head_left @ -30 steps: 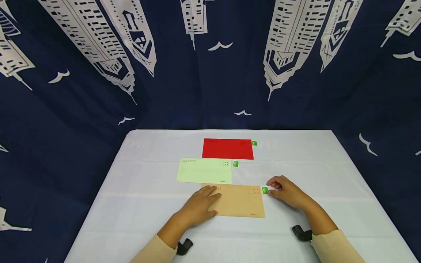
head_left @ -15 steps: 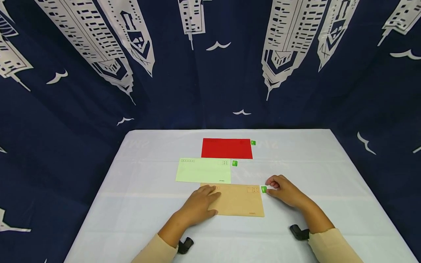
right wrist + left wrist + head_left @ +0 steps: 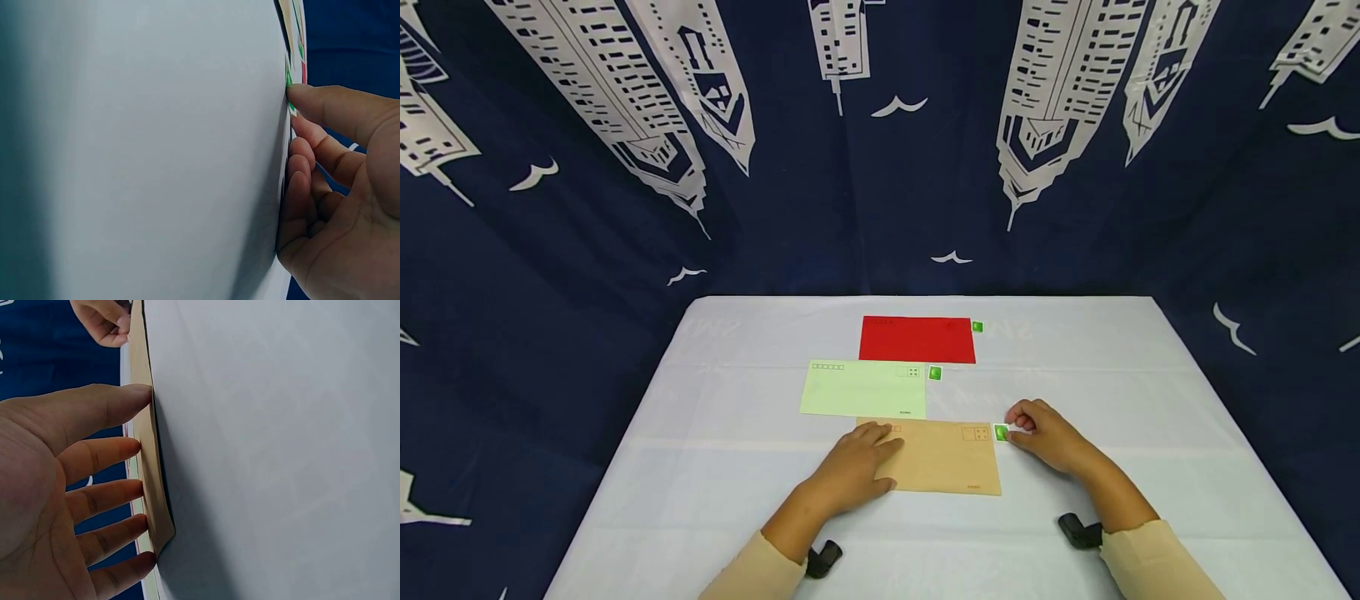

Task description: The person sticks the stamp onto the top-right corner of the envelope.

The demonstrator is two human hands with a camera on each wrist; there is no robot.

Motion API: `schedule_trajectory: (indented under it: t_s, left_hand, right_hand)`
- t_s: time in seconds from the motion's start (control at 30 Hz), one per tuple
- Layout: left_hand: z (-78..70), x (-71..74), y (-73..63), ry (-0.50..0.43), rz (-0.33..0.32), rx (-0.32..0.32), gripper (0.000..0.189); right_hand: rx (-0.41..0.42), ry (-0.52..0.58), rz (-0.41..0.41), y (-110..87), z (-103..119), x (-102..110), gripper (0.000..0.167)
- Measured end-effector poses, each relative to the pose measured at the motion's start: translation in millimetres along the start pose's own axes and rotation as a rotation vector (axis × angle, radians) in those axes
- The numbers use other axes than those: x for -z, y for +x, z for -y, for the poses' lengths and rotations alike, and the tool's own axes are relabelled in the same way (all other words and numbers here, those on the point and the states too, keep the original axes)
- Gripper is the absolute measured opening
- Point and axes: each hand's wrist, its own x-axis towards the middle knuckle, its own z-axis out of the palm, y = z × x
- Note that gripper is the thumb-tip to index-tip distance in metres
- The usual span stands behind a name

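Observation:
A brown envelope [image 3: 947, 458] lies flat on the white table. My left hand [image 3: 850, 475] rests on its left end with spread fingers, and the left wrist view shows fingertips along the envelope [image 3: 149, 444]. Just off the envelope's upper right corner is a small green stamp [image 3: 1002, 432] with a white border. My right hand [image 3: 1056, 437] pinches the stamp's right edge between thumb and index finger, its other fingers curled in. In the right wrist view the thumb partly covers the stamp [image 3: 289, 79].
Behind lie a light green envelope [image 3: 861, 392] and a red envelope [image 3: 917, 339]. Each has a green stamp by its right end, one stamp [image 3: 936, 373] nearer and another stamp [image 3: 977, 327] farther. A dark blue printed curtain [image 3: 880, 183] hangs behind the white table [image 3: 730, 500].

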Motion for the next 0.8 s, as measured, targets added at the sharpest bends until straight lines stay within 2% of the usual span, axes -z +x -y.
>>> schedule_trajectory:
  t_s: [0.47, 0.8]
  left_hand:
    - [-0.7, 0.9, 0.3, 0.02, 0.008, 0.007, 0.06]
    - [-0.6, -0.9, 2.3, 0.033, -0.005, 0.012, 0.059]
  right_hand:
    - [0.007, -0.001, 0.006, -0.7, 4.6, 3.0, 0.004]
    - [-0.013, -0.001, 0.034, 1.1, 4.5, 5.4, 0.004]
